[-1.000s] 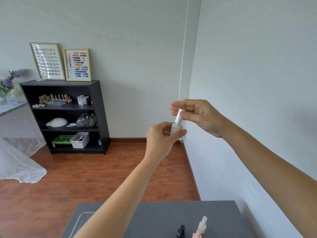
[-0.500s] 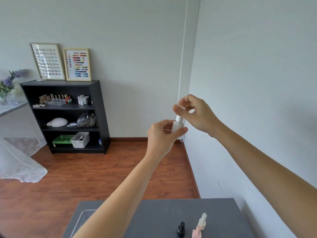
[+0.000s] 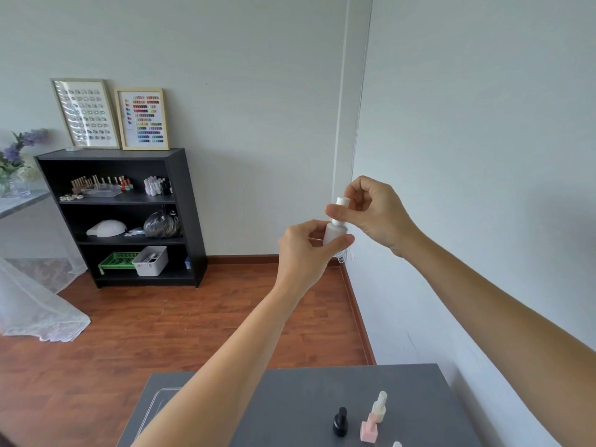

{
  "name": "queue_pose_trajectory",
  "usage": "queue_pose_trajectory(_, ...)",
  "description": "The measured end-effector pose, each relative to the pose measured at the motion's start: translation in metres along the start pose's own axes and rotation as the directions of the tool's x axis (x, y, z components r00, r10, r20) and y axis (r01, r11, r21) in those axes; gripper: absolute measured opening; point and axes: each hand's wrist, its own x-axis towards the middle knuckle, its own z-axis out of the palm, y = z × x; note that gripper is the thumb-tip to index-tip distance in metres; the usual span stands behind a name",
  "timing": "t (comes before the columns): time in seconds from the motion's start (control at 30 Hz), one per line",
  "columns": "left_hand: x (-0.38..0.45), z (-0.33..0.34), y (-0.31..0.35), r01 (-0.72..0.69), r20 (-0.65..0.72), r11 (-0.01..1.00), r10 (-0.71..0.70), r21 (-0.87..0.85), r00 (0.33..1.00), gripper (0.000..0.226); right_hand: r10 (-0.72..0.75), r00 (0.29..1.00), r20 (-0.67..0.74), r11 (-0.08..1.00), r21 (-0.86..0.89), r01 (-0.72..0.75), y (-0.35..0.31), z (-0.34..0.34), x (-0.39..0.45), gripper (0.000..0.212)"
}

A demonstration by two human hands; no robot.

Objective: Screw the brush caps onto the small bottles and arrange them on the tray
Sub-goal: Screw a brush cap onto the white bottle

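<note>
My left hand [image 3: 306,250] grips a small white bottle [image 3: 334,233] upright, held up in front of the wall. My right hand [image 3: 374,211] pinches the white brush cap [image 3: 342,208] that sits on the bottle's neck. On the grey table [image 3: 306,398] below stand a black bottle [image 3: 340,421], a pink bottle [image 3: 368,431] and a cream bottle [image 3: 379,407] with their caps on. A clear tray [image 3: 154,411] lies at the table's left, largely hidden by my left forearm. Another white cap tip [image 3: 397,444] shows at the bottom edge.
A white wall runs close along the right side of the table. A black shelf unit [image 3: 122,217] with bottles, a lamp and bins stands across the wooden floor. White fabric [image 3: 35,311] drapes at the far left.
My right hand has turned on the cap, with its fingers regripped from flat over the top to a pinch at the side. Both hands have stayed at about the same height.
</note>
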Motion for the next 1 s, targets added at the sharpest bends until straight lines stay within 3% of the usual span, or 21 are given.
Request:
queue_pose_trajectory(0.1, -0.001, -0.001, 0.001, 0.013, 0.003, 1.0, -0.013, -0.002, 1.0, 0.019, 0.001, 0.989, 0.149, 0.993, 0.114, -0.018, 0.003, -0.004, 0.0, 0.058)
queue_pose_trajectory(0.2, -0.002, -0.002, 0.001, 0.015, 0.002, 1.0, -0.015, 0.002, 1.0, 0.018, -0.03, 0.968, 0.249, 0.961, 0.272, -0.04, 0.003, -0.01, -0.002, 0.041)
queue_pose_trajectory(0.27, -0.002, -0.001, 0.001, 0.012, 0.002, 1.0, -0.012, 0.006, 1.0, 0.019, -0.036, 0.978, 0.208, 0.954, 0.299, -0.028, 0.003, -0.011, -0.002, 0.033)
queue_pose_trajectory(0.37, -0.004, 0.001, 0.001, 0.01, 0.001, 1.0, -0.01, 0.001, 1.0, 0.019, -0.021, 0.998, 0.051, 0.986, 0.166, 0.012, -0.001, -0.006, -0.002, 0.022)
queue_pose_trajectory(0.47, -0.005, 0.004, 0.001, 0.004, 0.014, 1.0, -0.004, 0.0, 1.0, 0.021, -0.032, 0.999, -0.018, 0.999, 0.005, 0.033, -0.002, -0.001, -0.004, 0.041)
queue_pose_trajectory(0.57, -0.007, 0.004, 0.001, -0.006, 0.033, 1.0, 0.007, -0.008, 0.999, 0.021, -0.003, 0.994, 0.113, 0.999, -0.051, 0.008, -0.002, -0.004, -0.006, 0.047)
queue_pose_trajectory(0.7, -0.005, 0.002, 0.002, 0.007, 0.024, 1.0, -0.007, -0.015, 1.0, 0.019, -0.024, 0.953, 0.301, 0.983, 0.181, -0.032, 0.002, -0.015, -0.01, 0.039)
queue_pose_trajectory(0.9, -0.005, 0.005, 0.002, -0.01, 0.015, 1.0, 0.01, -0.008, 1.0, 0.023, -0.023, 0.996, 0.088, 0.984, 0.177, 0.007, 0.004, -0.012, -0.01, 0.025)
queue_pose_trajectory(1.0, -0.004, 0.006, 0.001, -0.004, 0.017, 1.0, 0.005, -0.013, 1.0, 0.021, -0.025, 0.999, 0.025, 0.996, 0.082, 0.023, 0.006, -0.007, -0.011, 0.042)
